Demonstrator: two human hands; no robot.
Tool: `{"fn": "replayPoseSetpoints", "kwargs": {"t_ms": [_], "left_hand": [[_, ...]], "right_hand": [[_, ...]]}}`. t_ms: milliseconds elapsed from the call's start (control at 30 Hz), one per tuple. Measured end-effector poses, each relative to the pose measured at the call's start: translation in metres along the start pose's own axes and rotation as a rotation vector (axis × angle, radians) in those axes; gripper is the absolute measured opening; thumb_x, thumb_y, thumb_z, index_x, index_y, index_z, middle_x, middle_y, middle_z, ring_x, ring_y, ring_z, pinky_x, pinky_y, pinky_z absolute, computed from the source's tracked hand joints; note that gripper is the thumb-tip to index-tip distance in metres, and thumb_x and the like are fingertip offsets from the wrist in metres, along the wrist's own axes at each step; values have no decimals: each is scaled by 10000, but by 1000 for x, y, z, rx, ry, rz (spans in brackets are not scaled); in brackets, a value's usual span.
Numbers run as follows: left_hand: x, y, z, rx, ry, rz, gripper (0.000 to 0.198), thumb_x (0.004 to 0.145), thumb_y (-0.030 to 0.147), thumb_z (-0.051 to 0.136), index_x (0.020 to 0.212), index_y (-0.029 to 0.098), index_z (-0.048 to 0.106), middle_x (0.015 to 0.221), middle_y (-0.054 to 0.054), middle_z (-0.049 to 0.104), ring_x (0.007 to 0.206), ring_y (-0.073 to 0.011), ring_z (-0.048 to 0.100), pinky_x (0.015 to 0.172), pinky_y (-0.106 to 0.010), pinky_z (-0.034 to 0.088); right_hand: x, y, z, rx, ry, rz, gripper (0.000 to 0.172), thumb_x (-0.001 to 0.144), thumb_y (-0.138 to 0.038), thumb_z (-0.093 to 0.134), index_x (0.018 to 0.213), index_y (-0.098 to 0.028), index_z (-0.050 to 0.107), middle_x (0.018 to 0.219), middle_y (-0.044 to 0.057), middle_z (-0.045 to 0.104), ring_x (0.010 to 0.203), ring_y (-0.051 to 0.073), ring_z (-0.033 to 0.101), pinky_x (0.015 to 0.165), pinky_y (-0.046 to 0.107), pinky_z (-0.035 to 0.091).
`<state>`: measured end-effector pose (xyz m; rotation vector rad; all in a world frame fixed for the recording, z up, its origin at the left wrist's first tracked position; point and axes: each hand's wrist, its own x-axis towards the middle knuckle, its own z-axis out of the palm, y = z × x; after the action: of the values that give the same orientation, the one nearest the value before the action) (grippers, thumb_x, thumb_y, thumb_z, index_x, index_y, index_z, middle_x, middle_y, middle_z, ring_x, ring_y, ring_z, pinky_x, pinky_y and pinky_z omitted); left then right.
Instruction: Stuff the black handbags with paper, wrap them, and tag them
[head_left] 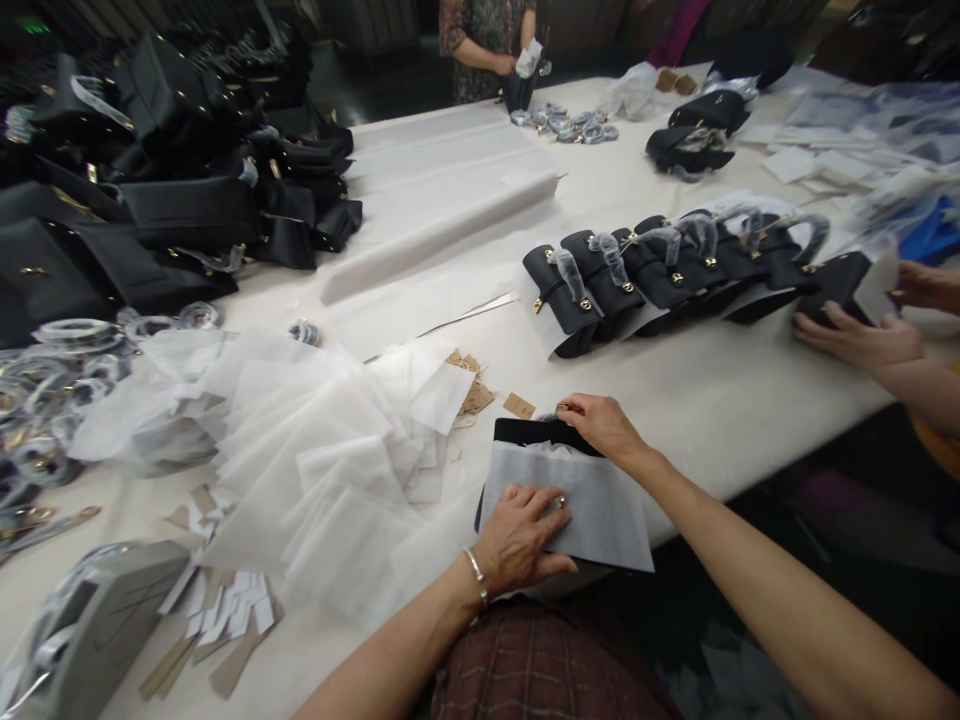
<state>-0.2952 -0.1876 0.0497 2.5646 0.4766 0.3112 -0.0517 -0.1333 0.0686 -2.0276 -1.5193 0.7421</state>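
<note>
A black handbag (517,432) lies at the table's near edge with its flap folded back. A white paper sheet (600,500) covers its front, and crumpled white stuffing (556,449) shows at the mouth. My left hand (521,535), with a bracelet at the wrist, rests flat on the sheet beside a small gold clasp (561,502), fingers spread. At the bag's upper edge, my right hand (604,425) pinches something small and glinting that I cannot make out. Just behind the bag is a brown tag (518,405).
Wrapped black bags (652,265) stand in a row beyond my right hand; a co-worker's hands (862,335) hold the end one. Loose white sheets (337,470), wrapped straps (52,400) and a grey tape dispenser (112,620) lie left. Piled black bags (180,205) rise behind. Another person (487,45) works opposite.
</note>
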Motion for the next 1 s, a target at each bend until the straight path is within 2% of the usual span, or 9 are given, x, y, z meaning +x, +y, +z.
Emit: {"fn": "replayPoseSetpoints", "kwargs": {"t_ms": [67, 200, 333, 433, 633, 733, 833, 933, 1000], "left_hand": [[0, -1, -1, 16, -29, 0, 670, 799, 719, 558, 1259, 231, 538, 1337, -100, 524, 1089, -251, 521, 882, -392, 374], [0, -3, 4, 59, -68, -5, 595, 801, 580, 673, 1263, 237, 520, 1348, -85, 518, 1106, -243, 506, 877, -387, 372], [0, -3, 12, 70, -37, 2, 539, 831, 556, 650, 1241, 229, 526, 1299, -81, 550, 1067, -241, 511, 829, -377, 378], [0, -4, 14, 88, -26, 7, 543, 844, 538, 645, 1266, 222, 515, 1264, -95, 565, 1048, -239, 516, 814, -369, 382], [-1, -7, 15, 117, -17, 41, 577, 873, 567, 586, 1321, 221, 474, 1310, -129, 542, 1052, -252, 538, 824, -378, 392], [-5, -6, 20, 110, 54, -19, 596, 827, 588, 637, 1248, 186, 510, 1343, -129, 532, 1128, -263, 524, 931, -423, 381], [-8, -4, 25, 101, 127, -83, 645, 741, 625, 706, 1158, 160, 546, 1367, -132, 518, 1212, -280, 488, 1073, -470, 304], [-7, -4, 27, 125, 164, -82, 681, 686, 617, 757, 1150, 162, 553, 1406, -133, 484, 1294, -299, 430, 1139, -496, 246], [-6, -4, 25, 143, 172, -90, 679, 666, 607, 777, 1145, 178, 559, 1463, -135, 420, 1369, -326, 342, 1155, -549, 205]], "right_hand": [[-10, -7, -2, -16, -15, -25, 138, 809, -320, 597, 787, -234, 703, 734, -5, 707, 703, 178, 645, 687, 294, 486], [-52, -22, 0, -40, -29, -152, 170, 886, -331, 527, 875, -241, 670, 820, 6, 711, 752, 180, 649, 699, 289, 495], [-102, -27, 14, -137, 72, -376, 210, 937, -260, 463, 933, -225, 670, 914, 63, 716, 858, 210, 667, 794, 337, 525], [-123, -20, 27, -151, 145, -426, 223, 932, -217, 473, 1003, -229, 683, 1002, 68, 722, 965, 223, 671, 883, 383, 534], [-131, 2, 39, -108, 172, -478, 291, 929, -171, 457, 1101, -247, 680, 1085, 43, 715, 1065, 217, 654, 933, 405, 556], [-137, 5, 40, -118, 167, -506, 300, 925, -152, 460, 1112, -241, 676, 1113, 40, 709, 1085, 221, 649, 943, 412, 558], [-145, 5, 41, -109, 164, -509, 300, 916, -138, 477, 1128, -232, 668, 1135, 40, 702, 1111, 223, 638, 961, 415, 549], [-145, 1, 43, -35, 186, -412, 257, 917, -191, 508, 1098, -246, 681, 1122, 35, 707, 1093, 229, 648, 971, 419, 542], [-136, -3, 43, 47, 240, -256, 200, 903, -273, 556, 1043, -249, 697, 1097, 39, 716, 1048, 238, 667, 965, 415, 540]]}}
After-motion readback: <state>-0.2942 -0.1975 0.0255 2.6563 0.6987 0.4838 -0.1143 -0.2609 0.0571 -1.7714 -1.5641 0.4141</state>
